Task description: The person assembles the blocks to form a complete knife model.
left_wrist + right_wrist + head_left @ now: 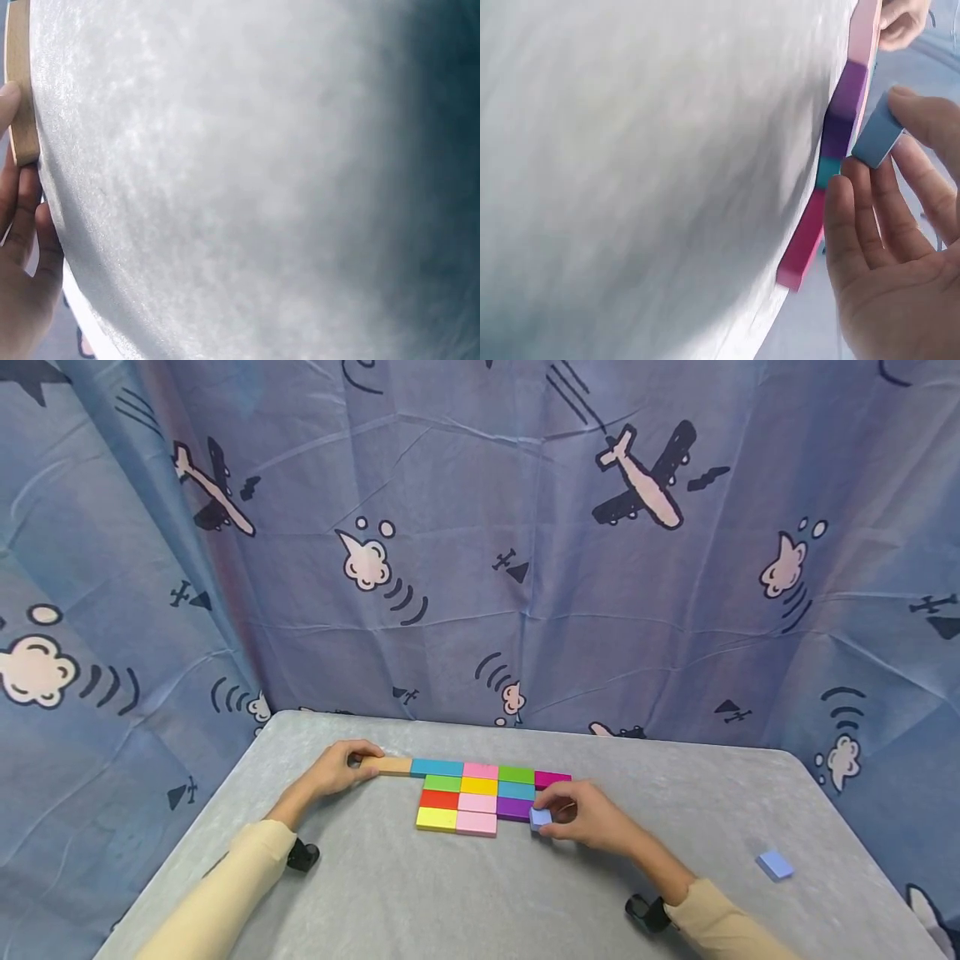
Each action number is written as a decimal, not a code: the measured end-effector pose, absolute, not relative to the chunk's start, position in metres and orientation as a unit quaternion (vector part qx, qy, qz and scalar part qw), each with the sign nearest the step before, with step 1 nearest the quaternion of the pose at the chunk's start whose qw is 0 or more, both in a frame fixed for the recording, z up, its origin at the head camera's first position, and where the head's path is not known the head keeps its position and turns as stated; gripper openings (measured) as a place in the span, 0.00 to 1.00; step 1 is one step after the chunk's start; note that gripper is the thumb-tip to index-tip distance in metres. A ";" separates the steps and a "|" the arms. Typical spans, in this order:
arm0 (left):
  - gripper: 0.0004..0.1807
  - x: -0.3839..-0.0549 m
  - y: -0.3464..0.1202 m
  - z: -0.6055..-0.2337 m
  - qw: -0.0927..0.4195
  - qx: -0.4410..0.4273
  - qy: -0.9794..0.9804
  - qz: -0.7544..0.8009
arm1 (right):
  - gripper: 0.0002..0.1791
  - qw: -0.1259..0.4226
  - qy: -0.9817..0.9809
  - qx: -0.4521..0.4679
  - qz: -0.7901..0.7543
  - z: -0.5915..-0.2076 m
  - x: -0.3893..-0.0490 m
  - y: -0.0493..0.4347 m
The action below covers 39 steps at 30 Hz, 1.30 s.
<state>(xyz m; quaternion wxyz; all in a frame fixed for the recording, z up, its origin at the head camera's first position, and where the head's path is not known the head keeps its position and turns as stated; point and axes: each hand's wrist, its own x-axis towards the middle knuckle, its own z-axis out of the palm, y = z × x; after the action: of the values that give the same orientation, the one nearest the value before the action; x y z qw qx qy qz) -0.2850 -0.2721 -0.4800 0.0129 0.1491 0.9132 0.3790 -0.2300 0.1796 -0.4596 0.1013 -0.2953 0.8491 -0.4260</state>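
Note:
My left hand point(333, 771) pinches the outer end of a tan wooden block point(393, 766), the leftmost piece of the back row. In the left wrist view the thumb lies on the side of that tan block, with the fingers at its end. My right hand point(596, 818) holds a light blue block point(540, 818) between thumb and fingertips, beside the purple block point(513, 810). The right wrist view shows this light blue block point(879, 136) tilted, close to the purple one. Coloured blocks lie flat in touching rows between the hands, with a magenta block point(552, 778) ending the back row.
Another light blue block point(775, 865) lies alone on the right side of the grey table point(375, 893). A blue curtain point(480, 568) printed with planes hangs along the back and sides. Black wrist cameras point(303, 857) sit under both forearms.

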 end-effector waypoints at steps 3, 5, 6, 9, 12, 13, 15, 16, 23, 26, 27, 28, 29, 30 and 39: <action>0.12 -0.285 -0.271 -0.480 0.012 0.153 0.913 0.377 | 0.14 0.097 0.845 -0.310 -0.426 -0.461 -0.228 0.173; 0.12 -0.285 -0.271 -0.479 0.011 0.153 0.913 0.378 | 0.14 0.095 0.842 -0.318 -0.425 -0.462 -0.226 0.168; 0.12 -0.285 -0.271 -0.479 0.011 0.152 0.913 0.378 | 0.14 0.096 0.842 -0.320 -0.424 -0.462 -0.226 0.166; 0.11 -0.285 -0.271 -0.479 0.012 0.153 0.912 0.380 | 0.14 0.104 0.845 -0.317 -0.419 -0.463 -0.224 0.160; 0.12 -0.285 -0.272 -0.478 0.013 0.153 0.912 0.380 | 0.15 0.108 0.850 -0.315 -0.407 -0.462 -0.223 0.153; 0.12 -0.285 -0.272 -0.479 0.013 0.153 0.912 0.380 | 0.15 0.105 0.852 -0.317 -0.402 -0.462 -0.222 0.151; 0.12 -0.285 -0.272 -0.479 0.013 0.154 0.913 0.378 | 0.15 0.097 0.858 -0.322 -0.388 -0.461 -0.221 0.146; 0.12 -0.285 -0.272 -0.479 0.012 0.154 0.913 0.377 | 0.15 0.092 0.860 -0.325 -0.382 -0.460 -0.221 0.144; 0.12 -0.285 -0.271 -0.479 0.010 0.155 0.912 0.380 | 0.15 0.077 0.875 -0.333 -0.344 -0.457 -0.219 0.131; 0.12 -0.285 -0.271 -0.478 0.010 0.157 0.912 0.379 | 0.15 0.078 0.875 -0.332 -0.343 -0.456 -0.219 0.128; 0.12 -0.285 -0.271 -0.478 0.010 0.158 0.912 0.379 | 0.16 0.079 0.876 -0.331 -0.342 -0.456 -0.219 0.127; 0.12 -0.285 -0.271 -0.478 0.009 0.159 0.912 0.379 | 0.16 0.079 0.876 -0.331 -0.342 -0.455 -0.218 0.125; 0.12 -0.284 -0.271 -0.477 0.008 0.159 0.912 0.379 | 0.16 0.082 0.878 -0.327 -0.340 -0.455 -0.218 0.124; 0.12 -0.284 -0.271 -0.477 0.008 0.160 0.912 0.378 | 0.16 0.083 0.879 -0.326 -0.339 -0.455 -0.218 0.124; 0.12 -0.284 -0.270 -0.478 0.006 0.161 0.911 0.380 | 0.17 0.087 0.877 -0.320 -0.346 -0.455 -0.218 0.124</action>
<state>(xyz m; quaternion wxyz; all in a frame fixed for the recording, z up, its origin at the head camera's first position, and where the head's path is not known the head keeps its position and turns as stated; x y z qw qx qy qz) -0.2842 -0.2704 -0.4782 0.0064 0.1607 0.9110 0.3798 -0.2180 0.1242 -0.4547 0.0873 -0.3201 0.8774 -0.3465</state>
